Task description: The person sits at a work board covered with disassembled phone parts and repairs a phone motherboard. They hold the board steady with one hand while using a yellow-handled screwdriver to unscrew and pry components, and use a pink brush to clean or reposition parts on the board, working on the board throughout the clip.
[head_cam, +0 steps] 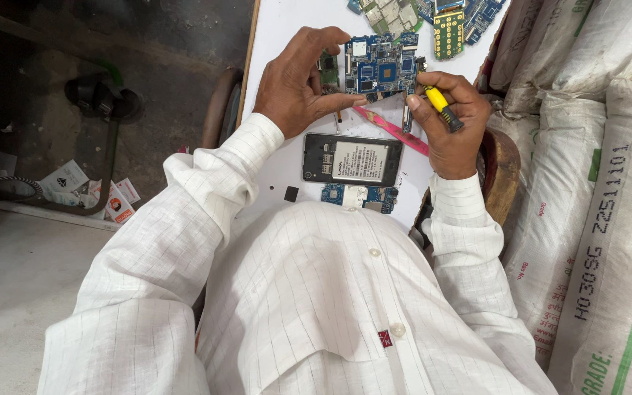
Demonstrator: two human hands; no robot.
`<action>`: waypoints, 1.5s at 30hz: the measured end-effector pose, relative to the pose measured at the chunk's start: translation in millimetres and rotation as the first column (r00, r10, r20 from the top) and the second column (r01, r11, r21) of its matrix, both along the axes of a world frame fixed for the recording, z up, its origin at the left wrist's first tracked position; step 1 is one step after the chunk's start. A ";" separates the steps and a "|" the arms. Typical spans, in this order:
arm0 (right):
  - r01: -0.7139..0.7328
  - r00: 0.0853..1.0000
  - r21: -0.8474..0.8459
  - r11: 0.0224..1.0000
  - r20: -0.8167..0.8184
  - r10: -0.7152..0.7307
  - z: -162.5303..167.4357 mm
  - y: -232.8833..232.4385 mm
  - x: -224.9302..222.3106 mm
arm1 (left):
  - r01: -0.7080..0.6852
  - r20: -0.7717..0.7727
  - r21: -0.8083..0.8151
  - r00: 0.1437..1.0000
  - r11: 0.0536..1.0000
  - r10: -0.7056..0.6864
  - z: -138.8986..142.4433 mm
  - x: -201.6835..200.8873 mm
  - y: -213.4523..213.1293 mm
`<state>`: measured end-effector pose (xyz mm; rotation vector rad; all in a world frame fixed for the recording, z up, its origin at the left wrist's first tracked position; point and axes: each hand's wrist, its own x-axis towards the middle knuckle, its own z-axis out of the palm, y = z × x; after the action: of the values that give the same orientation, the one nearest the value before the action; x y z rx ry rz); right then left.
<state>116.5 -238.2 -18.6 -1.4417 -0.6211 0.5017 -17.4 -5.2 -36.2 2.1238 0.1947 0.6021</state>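
blue and crowded with small silver parts, a circuit board [380,67] is sitting above the white work surface [279,29], pinched between the two hands. the left hand [298,84] is curling around the board's left edge, its fingers bent over the top and its thumb pressing along the lower edge, so it is closed on the board rather than spread. the right hand [451,121] is gripping a yellow-handled screwdriver [439,104] in a tight fist-like hold, the tool's thin tip meeting the board's right side near the top corner. just below the hands a pink strip [393,129] is lying slantwise on the surface. nearer the person's body an open phone shell [352,159] with a pale label is lying flat, and a second, smaller blue board [360,196] is resting just beneath it, partly hidden by the white shirt. a small dark square piece [291,194] is lying to the left of that board. at the top edge more boards and a yellow keypad panel [448,33] are lying in a heap. printed white sacks [594,183] are leaning to the right of the surface.
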 end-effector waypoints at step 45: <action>-0.098 0.962 -0.013 0.995 0.256 0.098 -8.0 -4.6 -0.2 | 0.046 -0.045 -0.021 0.998 0.999 -0.047 7.1 -0.6 2.7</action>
<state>116.3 -242.8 -26.6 -1.4937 -0.9026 0.3943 -18.0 -2.5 -29.0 2.1177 0.1756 0.5233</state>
